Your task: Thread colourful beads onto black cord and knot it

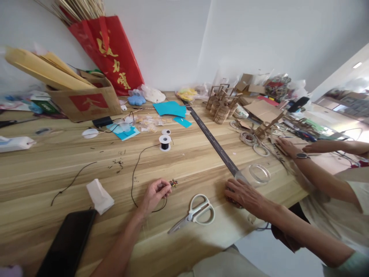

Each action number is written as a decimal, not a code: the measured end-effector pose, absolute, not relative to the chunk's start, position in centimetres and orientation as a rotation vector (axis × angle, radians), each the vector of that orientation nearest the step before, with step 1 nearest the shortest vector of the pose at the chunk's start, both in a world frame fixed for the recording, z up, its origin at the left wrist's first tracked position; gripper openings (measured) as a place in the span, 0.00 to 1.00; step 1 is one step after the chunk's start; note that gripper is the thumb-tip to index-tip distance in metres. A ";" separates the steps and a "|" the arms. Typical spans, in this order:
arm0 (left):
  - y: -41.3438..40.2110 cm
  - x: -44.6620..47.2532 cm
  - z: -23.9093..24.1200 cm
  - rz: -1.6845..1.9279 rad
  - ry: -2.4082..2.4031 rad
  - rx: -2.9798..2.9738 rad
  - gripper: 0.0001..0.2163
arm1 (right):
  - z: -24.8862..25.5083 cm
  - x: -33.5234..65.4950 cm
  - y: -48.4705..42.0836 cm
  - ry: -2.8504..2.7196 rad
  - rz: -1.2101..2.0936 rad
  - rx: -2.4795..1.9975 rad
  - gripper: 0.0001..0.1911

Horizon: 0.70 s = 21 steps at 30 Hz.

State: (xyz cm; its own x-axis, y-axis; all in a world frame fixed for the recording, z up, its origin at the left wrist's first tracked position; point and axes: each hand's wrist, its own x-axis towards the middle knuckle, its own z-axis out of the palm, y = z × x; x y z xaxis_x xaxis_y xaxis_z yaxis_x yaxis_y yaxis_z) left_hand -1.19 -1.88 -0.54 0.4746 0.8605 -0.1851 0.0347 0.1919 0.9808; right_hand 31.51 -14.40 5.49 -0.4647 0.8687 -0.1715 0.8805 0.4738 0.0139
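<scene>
Pinching black cord (pixel 133 181) in our left hand (pixel 157 192), thumb and fingertips closed together, we're holding it just beside a small bead cluster (pixel 173 183). Our right hand (pixel 242 192) is curling, palm down, over more beads (pixel 236 204), next to a clear jar (pixel 253 176); we can't tell its grip. We're seeing scissors (pixel 190 216) lying between both hands, spool (pixel 165 141) standing beyond the left one on the counter (pixel 155 248).

A thin black cord (pixel 132 181) curves slackly from its upright, white-flanged spool (pixel 165 146), and a short arc of it bends just below the beads (pixel 173 183). These are small and multicoloured, bunched tightly; more show, mostly hidden, well to the right
</scene>
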 end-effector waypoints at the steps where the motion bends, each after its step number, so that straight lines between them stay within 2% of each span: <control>1: -1.9 -1.2 -0.4 0.710 0.918 1.248 0.14 | 5.6 31.5 -14.4 2.557 -0.103 1.529 0.06; 4: -2.0 -1.1 -0.1 0.709 0.922 1.235 0.14 | 6.3 30.9 -14.4 2.575 -0.038 1.539 0.08; 9: -2.0 -1.0 -0.1 0.730 0.907 1.199 0.15 | 8.2 27.0 -12.8 2.643 -0.043 1.631 0.16; 14: -2.0 -1.2 -0.2 0.731 0.892 1.166 0.16 | 8.3 21.3 -9.0 2.762 -0.401 1.766 0.06; 18: -2.1 -1.3 0.4 0.751 0.878 1.159 0.16 | 6.4 18.1 -6.1 2.858 -0.791 1.952 0.08; 21: -2.2 -1.3 0.7 0.765 0.888 1.147 0.16 | 5.0 16.6 -4.9 2.915 -0.942 1.962 0.10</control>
State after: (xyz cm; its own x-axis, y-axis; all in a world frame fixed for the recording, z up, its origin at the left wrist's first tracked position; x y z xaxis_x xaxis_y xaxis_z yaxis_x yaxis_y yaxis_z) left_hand -1.29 -2.17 0.68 0.4537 0.8704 -0.1912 -0.0603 0.2440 0.9679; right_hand 16.56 -4.85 4.95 -0.3328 0.9355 0.1187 0.6889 0.3272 -0.6468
